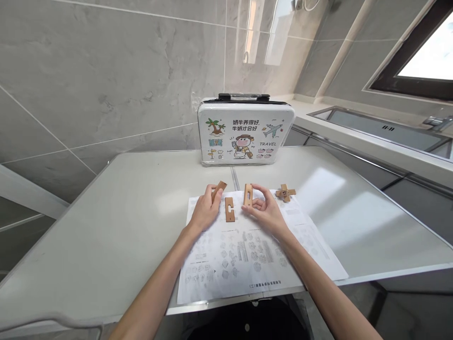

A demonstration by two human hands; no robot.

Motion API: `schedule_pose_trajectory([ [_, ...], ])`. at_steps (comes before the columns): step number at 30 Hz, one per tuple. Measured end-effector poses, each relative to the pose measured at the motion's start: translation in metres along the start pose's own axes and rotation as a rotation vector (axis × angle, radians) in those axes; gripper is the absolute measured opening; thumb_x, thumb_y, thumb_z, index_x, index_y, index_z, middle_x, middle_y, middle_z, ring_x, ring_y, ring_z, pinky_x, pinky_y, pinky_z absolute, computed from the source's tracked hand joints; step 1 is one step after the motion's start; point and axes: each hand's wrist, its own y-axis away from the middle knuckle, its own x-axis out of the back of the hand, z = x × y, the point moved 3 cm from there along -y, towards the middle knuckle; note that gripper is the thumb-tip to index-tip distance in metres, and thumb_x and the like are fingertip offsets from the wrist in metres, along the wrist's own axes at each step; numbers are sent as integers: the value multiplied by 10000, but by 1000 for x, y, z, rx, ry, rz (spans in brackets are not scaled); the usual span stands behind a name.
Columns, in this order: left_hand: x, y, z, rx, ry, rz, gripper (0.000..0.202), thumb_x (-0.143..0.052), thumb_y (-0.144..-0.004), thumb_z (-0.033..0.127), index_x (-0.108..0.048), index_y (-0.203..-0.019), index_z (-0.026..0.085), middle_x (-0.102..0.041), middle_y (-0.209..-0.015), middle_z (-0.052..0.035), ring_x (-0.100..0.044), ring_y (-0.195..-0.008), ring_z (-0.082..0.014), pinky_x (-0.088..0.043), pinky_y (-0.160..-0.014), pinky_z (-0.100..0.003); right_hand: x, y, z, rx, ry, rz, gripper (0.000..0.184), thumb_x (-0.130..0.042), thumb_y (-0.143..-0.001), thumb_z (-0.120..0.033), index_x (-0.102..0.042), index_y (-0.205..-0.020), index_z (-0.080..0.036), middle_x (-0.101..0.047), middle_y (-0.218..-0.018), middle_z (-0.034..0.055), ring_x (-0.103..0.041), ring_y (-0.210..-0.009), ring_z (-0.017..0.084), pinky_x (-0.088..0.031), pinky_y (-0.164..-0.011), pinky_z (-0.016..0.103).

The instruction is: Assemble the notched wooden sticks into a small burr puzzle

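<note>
My left hand (205, 208) is closed around a wooden puzzle piece (220, 188), a plain-looking bar tilted up to the right. Between thumb and fingers, my right hand (266, 208) pinches a slotted wooden puzzle piece (248, 194) with a long opening through its middle. A notched wooden puzzle piece (229, 210) lies flat between the two hands, its cutout facing right. Beneath them all is a printed instruction sheet (247, 269) with small diagrams. Right of my right hand sits a cross-shaped wooden puzzle (285, 192) on the sheet's far edge.
A white folding table (141, 226) carries everything. At its back stands a white cartoon-printed case (244, 134) with a black handle, against the grey tiled wall (141, 71). To the right is a counter with a sink (382, 127) and a tap (438, 123).
</note>
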Motion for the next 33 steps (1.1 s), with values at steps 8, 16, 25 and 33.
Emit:
schedule_pose_trajectory([
  [8, -13, 8, 17, -7, 344, -197, 403, -512, -1018, 592, -678, -984, 226, -659, -764, 10, -571, -651, -145, -443, -632, -261, 0, 2, -2, 187, 198, 46, 830, -896, -754, -374, -469, -1465, -344, -532, -1506, 108, -726, -889, 207, -635, -842, 425],
  [16, -20, 13, 22, 12, 244, -215, 384, -533, -1007, 595, -661, -1001, 233, -740, -756, -6, -674, -669, -178, -487, -641, -274, -12, 12, -7, 474, 571, -7, 666, -691, -951, -328, -395, -1545, -384, -386, -1629, 109, -672, -1062, 270, -615, -866, 470],
  [25, -22, 18, 30, -21, 208, -128, 241, -588, -995, 479, -610, -958, 242, -735, -662, 24, -701, -578, -171, -518, -615, -270, -15, 14, -4, 560, 694, -69, 659, -554, -1000, -192, -324, -1588, -379, -378, -1643, 95, -519, -1410, 307, -626, -894, 433],
  [33, -24, 19, 31, -50, 169, -114, 261, -566, -1010, 487, -577, -925, 241, -693, -620, 42, -670, -571, -166, -495, -627, -268, -20, 17, -7, 658, 790, -87, 712, -492, -983, -73, -297, -1610, -349, -389, -1656, 100, -420, -1523, 277, -545, -1117, 482],
])
